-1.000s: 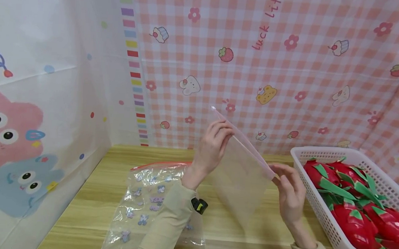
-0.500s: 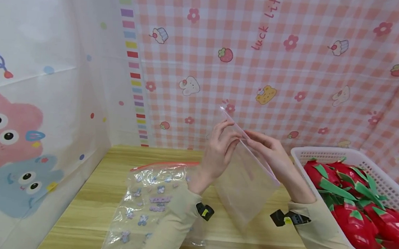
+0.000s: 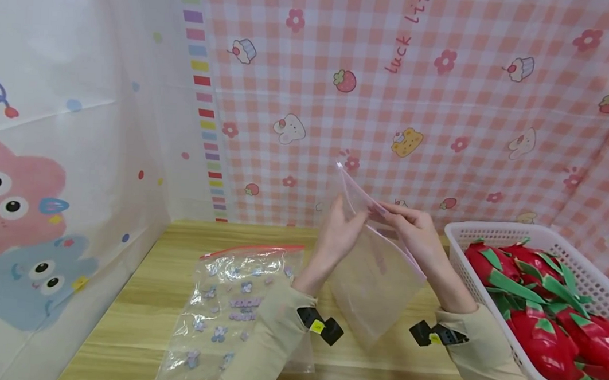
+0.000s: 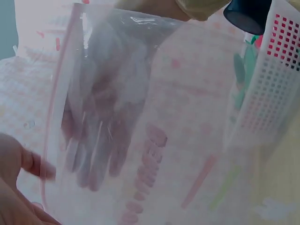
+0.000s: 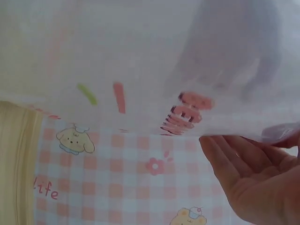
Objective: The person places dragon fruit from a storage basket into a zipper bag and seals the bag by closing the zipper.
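Observation:
In the head view, a translucent slider zip bag [image 3: 377, 285] with a pink top edge hangs at a slant over the table, its mouth parted. My left hand [image 3: 335, 234] pinches the near lip around the middle of the mouth. Opposite it, my right hand [image 3: 418, 239] grips the far lip between thumb and fingers. Through the film in the left wrist view, the right hand's fingers [image 4: 98, 140] show, with red lettering beside them. The right wrist view has the bag [image 5: 117, 56] across its top and my right hand [image 5: 262, 173] at its lower edge.
A clear bag [image 3: 220, 317] with a red top edge and small printed figures lies flat on the wooden table [image 3: 127, 313], partly under the left forearm. At right stands a white perforated basket [image 3: 489, 314] of red and green dragon-fruit-like items [image 3: 542, 340]. Patterned cloths hang behind and left.
My right hand has moved from the bag's lower right corner up beside my left hand. The left hand has turned, and the two lips now stand wider apart. The flat bag has stayed put.

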Motion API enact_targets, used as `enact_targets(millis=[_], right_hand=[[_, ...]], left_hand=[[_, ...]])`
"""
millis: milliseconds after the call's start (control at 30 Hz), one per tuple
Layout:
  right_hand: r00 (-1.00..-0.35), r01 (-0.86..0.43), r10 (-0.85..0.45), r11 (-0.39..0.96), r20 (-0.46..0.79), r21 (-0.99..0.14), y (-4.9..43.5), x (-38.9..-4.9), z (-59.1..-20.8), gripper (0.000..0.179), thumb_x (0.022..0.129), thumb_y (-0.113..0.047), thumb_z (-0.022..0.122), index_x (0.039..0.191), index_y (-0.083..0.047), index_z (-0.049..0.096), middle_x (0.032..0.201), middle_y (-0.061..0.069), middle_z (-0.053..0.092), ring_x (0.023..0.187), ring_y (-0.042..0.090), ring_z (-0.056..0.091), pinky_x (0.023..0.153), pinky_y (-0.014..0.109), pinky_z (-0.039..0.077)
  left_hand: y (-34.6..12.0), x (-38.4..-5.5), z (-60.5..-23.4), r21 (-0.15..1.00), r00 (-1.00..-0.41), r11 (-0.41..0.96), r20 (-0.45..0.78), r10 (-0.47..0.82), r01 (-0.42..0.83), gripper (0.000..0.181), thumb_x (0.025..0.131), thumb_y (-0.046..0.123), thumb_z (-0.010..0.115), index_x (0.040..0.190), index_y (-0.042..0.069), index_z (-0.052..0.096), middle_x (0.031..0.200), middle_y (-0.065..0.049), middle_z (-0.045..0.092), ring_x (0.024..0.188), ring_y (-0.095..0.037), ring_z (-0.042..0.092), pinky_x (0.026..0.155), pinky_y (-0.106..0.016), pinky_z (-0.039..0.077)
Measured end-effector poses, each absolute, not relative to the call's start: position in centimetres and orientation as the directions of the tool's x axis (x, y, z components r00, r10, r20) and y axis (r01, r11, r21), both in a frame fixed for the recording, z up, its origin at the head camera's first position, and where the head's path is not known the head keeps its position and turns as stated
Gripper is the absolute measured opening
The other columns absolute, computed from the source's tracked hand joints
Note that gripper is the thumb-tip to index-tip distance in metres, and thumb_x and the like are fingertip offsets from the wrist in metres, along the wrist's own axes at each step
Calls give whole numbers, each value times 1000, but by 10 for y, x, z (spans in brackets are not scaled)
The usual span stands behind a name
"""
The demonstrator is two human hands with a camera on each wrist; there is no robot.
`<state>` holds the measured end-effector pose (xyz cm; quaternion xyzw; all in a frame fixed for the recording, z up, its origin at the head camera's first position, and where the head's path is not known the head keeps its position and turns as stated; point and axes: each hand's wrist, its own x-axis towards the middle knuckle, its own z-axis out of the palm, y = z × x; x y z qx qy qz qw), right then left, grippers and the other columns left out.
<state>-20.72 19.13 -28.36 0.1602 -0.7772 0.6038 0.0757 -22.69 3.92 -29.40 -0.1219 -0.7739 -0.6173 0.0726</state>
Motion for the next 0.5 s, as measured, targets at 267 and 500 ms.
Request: enact_targets(millis=[267,500], right_hand=[[-955,-277,39,248,295,-928,196,-202,-286,39,99,-19,47,128,6,56,118,11,67,93,-8,63,81,16,54],[-912,-366,162,93,376,-926,198,-197,-292,38,99,-16,47,126,11,54,98,-15,70,92,-3,67,79,19,55]], left_hand=[[35,-225,-292,929,-968,275,245,51,250,29,92,5,40,112,-2,59,56,4,37,43,-7,30,36,-18,24],[34,-220,-283,840,-894,331,448,24,430,45,96,2,37,140,0,43,57,0,41,38,-6,30,33,-16,25]])
